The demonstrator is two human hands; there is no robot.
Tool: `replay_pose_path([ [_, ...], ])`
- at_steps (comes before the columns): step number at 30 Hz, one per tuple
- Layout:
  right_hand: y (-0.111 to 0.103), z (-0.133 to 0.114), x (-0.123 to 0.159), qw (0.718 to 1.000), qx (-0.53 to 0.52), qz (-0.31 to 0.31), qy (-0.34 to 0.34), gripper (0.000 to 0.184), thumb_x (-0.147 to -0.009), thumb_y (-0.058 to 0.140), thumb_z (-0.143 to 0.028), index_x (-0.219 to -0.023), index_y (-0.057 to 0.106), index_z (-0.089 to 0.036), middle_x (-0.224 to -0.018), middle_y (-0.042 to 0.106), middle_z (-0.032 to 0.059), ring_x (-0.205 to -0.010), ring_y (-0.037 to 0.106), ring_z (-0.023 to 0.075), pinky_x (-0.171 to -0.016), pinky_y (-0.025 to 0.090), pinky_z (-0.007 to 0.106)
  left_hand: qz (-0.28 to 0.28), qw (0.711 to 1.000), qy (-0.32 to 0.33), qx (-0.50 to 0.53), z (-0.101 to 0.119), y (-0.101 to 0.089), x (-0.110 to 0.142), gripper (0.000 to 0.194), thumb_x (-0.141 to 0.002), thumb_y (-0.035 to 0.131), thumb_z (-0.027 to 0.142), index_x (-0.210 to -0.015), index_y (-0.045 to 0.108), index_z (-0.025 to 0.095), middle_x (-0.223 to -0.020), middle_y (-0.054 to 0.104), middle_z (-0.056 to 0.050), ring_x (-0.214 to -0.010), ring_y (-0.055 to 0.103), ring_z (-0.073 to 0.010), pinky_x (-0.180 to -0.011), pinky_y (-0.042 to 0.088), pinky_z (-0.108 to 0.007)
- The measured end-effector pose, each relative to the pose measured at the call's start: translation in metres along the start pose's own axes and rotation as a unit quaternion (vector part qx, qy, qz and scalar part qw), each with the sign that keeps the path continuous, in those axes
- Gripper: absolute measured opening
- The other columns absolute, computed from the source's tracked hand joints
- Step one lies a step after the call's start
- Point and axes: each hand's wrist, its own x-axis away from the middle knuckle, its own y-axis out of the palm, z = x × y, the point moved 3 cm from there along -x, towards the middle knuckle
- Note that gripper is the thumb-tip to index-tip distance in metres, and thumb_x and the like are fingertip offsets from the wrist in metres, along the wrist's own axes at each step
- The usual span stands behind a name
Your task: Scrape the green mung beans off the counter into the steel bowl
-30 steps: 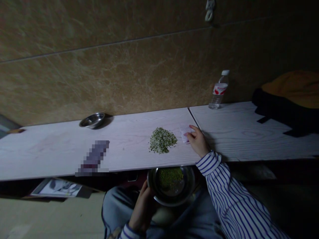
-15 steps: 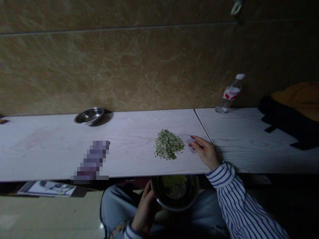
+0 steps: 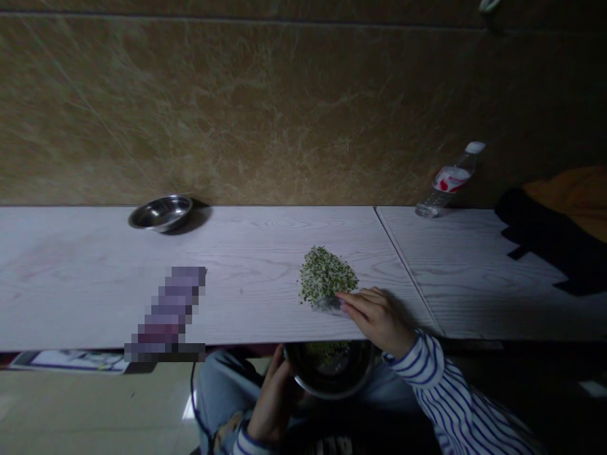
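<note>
My left hand (image 3: 274, 401) is wrapped round the left rim of a metal bowl (image 3: 332, 388), held over my lap just below the table's front edge. Small green grains, like mung beans, lie inside the bowl (image 3: 363, 370); the table edge hides part of them. On the table is a loose, spread-out pile of small green grains (image 3: 327, 268), with pale specks or bare table showing among them. My right hand (image 3: 377, 316) pinches a clear, thin plastic piece (image 3: 327, 306) at the pile's near edge, just above the bowl. Its exact kind is hard to make out.
Toward the wall on the left stands a second metal bowl (image 3: 164, 215). A blurred-out purple object (image 3: 171, 303) lies near the front left. A clear plastic bottle (image 3: 448, 183) stands at the back right, beside dark and orange cloth (image 3: 559, 215). A seam crosses the white table (image 3: 256, 253).
My right hand has moved left and nearer to me with the plastic piece, from the pile's right side to its near edge. My left hand keeps hold of the bowl. The view has shifted slightly.
</note>
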Motion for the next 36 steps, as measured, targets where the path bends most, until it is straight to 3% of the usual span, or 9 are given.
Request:
replay_pose_path([
  [16,0.010,0.028,-0.034,0.998,-0.010,-0.001,0.056,0.027,-0.095,0.052,-0.027,-0.114,0.070,-0.024,-0.092,0.076,0.0064,-0.081,0.069,0.0195,-0.076,0.051,0.034,0.022,0.999,-0.022,-0.008,-0.003,-0.011,-0.002,0.073,-0.063,0.071,0.025,-0.133,0.049,0.028,-0.096,0.069,-0.003,-0.079,0.065,-0.0221,-0.072,0.049,-0.036],
  [21,0.009,0.036,-0.042,0.998,-0.016,0.010,0.067,0.026,-0.094,0.053,-0.027,-0.113,0.071,-0.024,-0.092,0.076,0.0063,-0.081,0.069,0.0201,-0.077,0.052,0.035,0.023,0.999,-0.028,-0.020,-0.004,-0.011,-0.004,0.072,-0.061,0.069,0.022,-0.131,0.052,0.029,-0.097,0.070,-0.003,-0.077,0.064,-0.0217,-0.068,0.048,-0.034],
  [27,0.007,0.043,-0.047,0.996,-0.039,0.015,0.075,0.028,-0.093,0.052,-0.028,-0.114,0.070,-0.025,-0.097,0.076,0.0066,-0.083,0.069,0.0211,-0.079,0.052,0.037,0.024,0.999,-0.032,-0.030,-0.006,-0.008,-0.002,0.070,-0.063,0.066,0.021,-0.131,0.051,0.028,-0.087,0.068,-0.001,-0.069,0.061,-0.0184,-0.068,0.048,-0.034],
  [36,0.001,0.046,-0.047,0.993,-0.046,0.048,0.097,0.029,-0.093,0.051,-0.030,-0.113,0.071,-0.024,-0.096,0.076,0.0077,-0.084,0.069,0.0227,-0.079,0.054,0.038,0.025,0.998,-0.043,-0.031,-0.004,-0.004,0.000,0.072,-0.063,0.064,0.018,-0.132,0.048,0.028,-0.088,0.068,0.000,-0.068,0.061,-0.0176,-0.064,0.048,-0.032],
])
